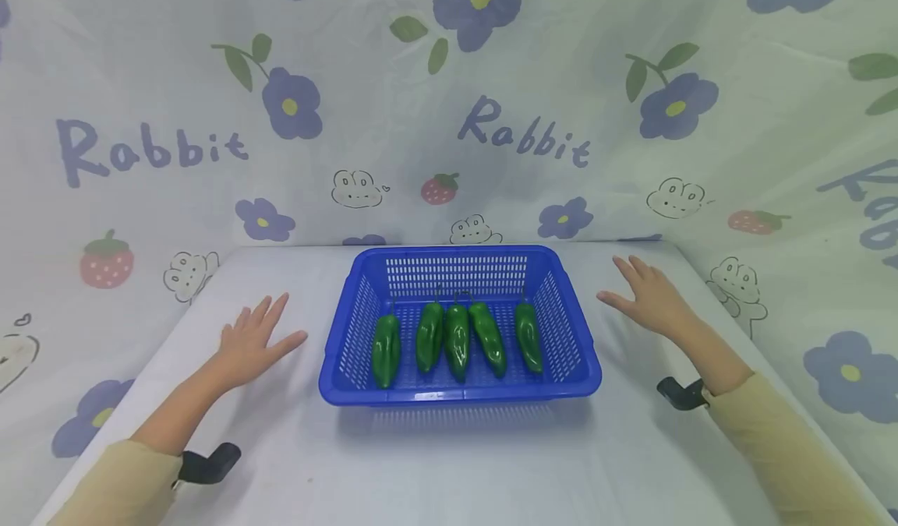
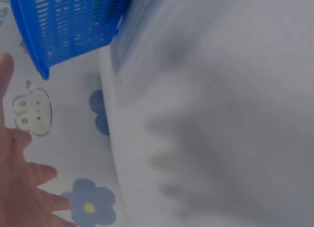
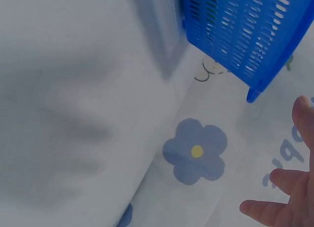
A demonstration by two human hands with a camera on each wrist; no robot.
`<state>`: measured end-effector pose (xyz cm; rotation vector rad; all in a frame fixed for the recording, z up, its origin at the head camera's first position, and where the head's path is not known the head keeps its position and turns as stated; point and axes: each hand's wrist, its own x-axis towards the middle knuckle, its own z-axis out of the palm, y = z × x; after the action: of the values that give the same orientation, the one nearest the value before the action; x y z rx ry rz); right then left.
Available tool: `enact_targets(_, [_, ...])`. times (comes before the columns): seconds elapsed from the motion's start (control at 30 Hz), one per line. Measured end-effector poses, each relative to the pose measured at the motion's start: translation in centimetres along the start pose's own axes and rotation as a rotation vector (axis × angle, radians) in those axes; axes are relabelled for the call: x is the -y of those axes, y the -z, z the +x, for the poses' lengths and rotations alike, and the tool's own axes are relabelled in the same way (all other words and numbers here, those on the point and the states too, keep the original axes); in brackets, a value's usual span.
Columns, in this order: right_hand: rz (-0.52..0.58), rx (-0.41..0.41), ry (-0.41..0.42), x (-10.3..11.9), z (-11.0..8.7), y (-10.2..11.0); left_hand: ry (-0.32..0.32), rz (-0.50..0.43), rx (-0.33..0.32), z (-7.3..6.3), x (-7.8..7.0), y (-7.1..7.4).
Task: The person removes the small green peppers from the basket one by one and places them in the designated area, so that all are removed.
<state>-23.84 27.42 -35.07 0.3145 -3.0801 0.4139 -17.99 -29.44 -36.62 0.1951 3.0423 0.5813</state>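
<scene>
A blue plastic basket [image 1: 459,395] with slotted walls stands in the middle of the white table. Several green peppers lie inside it, among them a leftmost pepper [image 1: 386,351] and a rightmost pepper [image 1: 528,337], stems toward the back wall. To the left of the basket my left hand [image 1: 249,347] hovers with fingers spread, holding nothing. My right hand [image 1: 648,300] is likewise spread and bare, up off the table to the basket's right. In both wrist views each hand shows at the edge, apart from the basket wall [image 2: 73,28].
The white tabletop [image 1: 449,471] carries shadows of both hands. Behind and at the sides hangs a printed cloth [image 1: 393,121] with flowers, rabbits and strawberries. A black wrist mount [image 1: 210,464] sticks out below the left sleeve, another mount [image 1: 680,393] by the right.
</scene>
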Motion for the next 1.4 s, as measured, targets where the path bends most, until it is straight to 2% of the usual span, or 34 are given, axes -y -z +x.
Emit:
enact_targets(0.23, [0.111, 0.002, 0.038, 0.9, 0.5, 1.8, -0.136, -0.302, 0.077, 0.7, -0.2, -0.3])
enact_targets(0.4, [0.175, 0.005, 0.072, 2.4, 0.9, 3.1, -0.188, -0.378, 0.105, 0.7, -0.6, -0.9])
enact_targets(0.6, [0.285, 0.058, 0.097, 5.1, 1.3, 4.4, -0.263, -0.471, 0.133, 1.3, -1.5, -2.0])
enact_targets(0.7, [0.385, 0.11, 0.092, 6.6, 1.5, 4.8, -0.277, -0.505, 0.148, 1.7, -1.9, -2.4])
enact_targets(0.8, [0.469, 0.171, 0.089, 8.3, 1.8, 5.1, -0.255, -0.525, 0.187, 2.0, -2.2, -2.8])
enact_targets(0.93, [0.538, 0.262, 0.094, 10.4, 2.4, 4.8, -0.222, -0.565, 0.229, 2.3, -2.6, -3.2])
enact_targets(1.17, [0.679, 0.399, 0.035, 13.1, 3.9, 3.1, -0.255, -0.703, 0.25, 2.7, -2.7, -3.9])
enact_targets(1.4, [0.663, 0.451, -0.069, 14.7, 5.3, -0.1, -0.268, -0.706, 0.238, 2.8, -2.5, -4.3])
